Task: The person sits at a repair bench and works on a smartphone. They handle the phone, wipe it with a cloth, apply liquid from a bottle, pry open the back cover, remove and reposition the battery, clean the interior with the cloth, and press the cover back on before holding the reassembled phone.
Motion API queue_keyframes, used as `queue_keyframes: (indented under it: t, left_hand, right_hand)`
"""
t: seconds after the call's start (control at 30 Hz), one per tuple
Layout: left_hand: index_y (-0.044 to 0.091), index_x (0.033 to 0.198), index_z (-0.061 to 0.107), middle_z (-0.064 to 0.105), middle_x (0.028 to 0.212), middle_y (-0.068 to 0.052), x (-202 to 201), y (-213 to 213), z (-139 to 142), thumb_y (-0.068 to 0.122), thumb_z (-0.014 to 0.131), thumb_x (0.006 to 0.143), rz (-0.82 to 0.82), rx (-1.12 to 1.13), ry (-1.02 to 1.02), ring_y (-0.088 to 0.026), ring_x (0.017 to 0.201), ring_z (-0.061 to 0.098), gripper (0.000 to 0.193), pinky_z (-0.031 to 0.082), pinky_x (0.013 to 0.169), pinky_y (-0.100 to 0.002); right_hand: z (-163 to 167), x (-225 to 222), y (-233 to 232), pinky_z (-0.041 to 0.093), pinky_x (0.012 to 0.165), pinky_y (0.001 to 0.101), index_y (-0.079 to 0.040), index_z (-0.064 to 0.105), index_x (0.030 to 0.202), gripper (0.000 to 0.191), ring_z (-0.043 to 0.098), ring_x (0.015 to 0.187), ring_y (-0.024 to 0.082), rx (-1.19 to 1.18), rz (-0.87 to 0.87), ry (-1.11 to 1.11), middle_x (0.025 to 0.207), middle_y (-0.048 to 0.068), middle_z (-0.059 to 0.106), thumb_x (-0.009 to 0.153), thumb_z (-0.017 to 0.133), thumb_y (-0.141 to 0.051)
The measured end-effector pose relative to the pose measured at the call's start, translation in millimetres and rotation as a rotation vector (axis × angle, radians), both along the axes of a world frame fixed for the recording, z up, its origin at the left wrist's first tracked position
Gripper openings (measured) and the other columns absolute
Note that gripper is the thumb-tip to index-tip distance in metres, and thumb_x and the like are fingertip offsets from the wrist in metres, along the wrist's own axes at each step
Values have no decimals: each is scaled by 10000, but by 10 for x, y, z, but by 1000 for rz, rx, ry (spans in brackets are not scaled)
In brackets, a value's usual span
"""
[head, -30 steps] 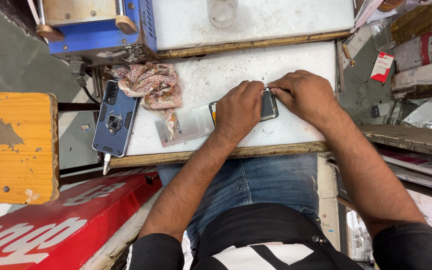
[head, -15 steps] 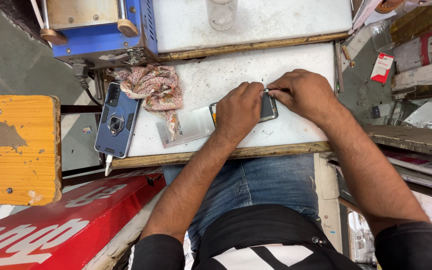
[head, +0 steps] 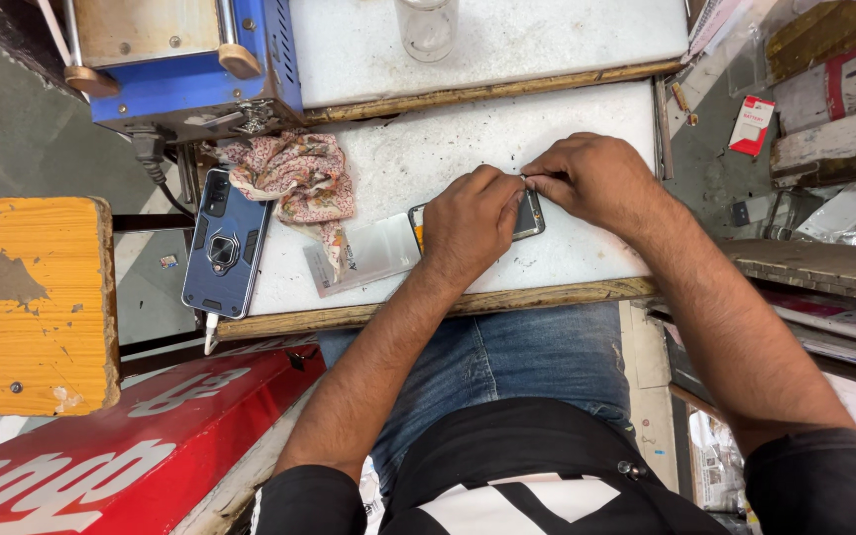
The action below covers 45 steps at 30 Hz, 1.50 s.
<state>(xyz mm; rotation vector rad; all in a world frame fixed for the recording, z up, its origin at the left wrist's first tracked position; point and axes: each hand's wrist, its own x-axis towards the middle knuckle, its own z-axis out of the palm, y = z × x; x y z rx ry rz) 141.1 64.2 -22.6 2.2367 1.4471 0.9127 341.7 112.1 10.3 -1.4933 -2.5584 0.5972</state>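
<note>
I see the opened phone [head: 525, 220] lying flat on the white worktop [head: 587, 258], mostly covered by my left hand [head: 470, 224]. I judge it light, stiff, thin and fragile, best pinned by the flat body and worked only at its edges. My left hand presses palm-down, fingers curled over it. My right hand [head: 594, 176] arches in from the right, fingertips pinching something tiny at the phone's top edge.
</note>
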Motion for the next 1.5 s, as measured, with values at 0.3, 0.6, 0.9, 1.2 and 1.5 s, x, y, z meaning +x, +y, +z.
queue_keyframes:
  t: [0.3,0.6,0.9,1.2,1.5]
  left_hand:
    - [146,1029,761,674,899,19,74,19,-20,219,761,933,-55,-14,7,-150,793,713,121,589,637,-296]
    - [127,1056,765,667,887,1,165,57,-42,162,755,935,-64,23,58,-148,732,710,126,577,583,-282]
    - [105,1053,757,670,917,-17,155,62,-44,115,740,925,-98,50,35,-161,757,718,130,595,629,-289]
    - [91,1044,755,671,922,-30,171,27,-61,81,744,920,-100,58,36,-171,752,719,125,599,632,-298]
    - [93,1045,757,692,951,-13,150,2,-73,104,747,931,-123,59,-13,-143,770,719,115,604,636,-266]
  right_hand:
    - [-21,63,37,600,798,361,-117,792,1073,215,720,904,201,-49,-20,58,950,61,774,959,746,-294]
    - [-38,113,86,614,754,338,-111,791,1061,190,723,861,186,-74,-16,129,943,70,771,948,766,-262]
    - [-39,113,83,609,756,334,-118,792,1047,170,722,858,177,-91,-43,148,925,65,766,958,759,-259]
    - [-67,130,67,607,742,328,-117,792,1048,173,721,854,172,-42,-42,159,937,64,768,960,762,-264]
    - [-93,127,32,607,728,320,-115,792,1043,170,722,846,170,-30,-47,165,930,67,767,964,765,-263]
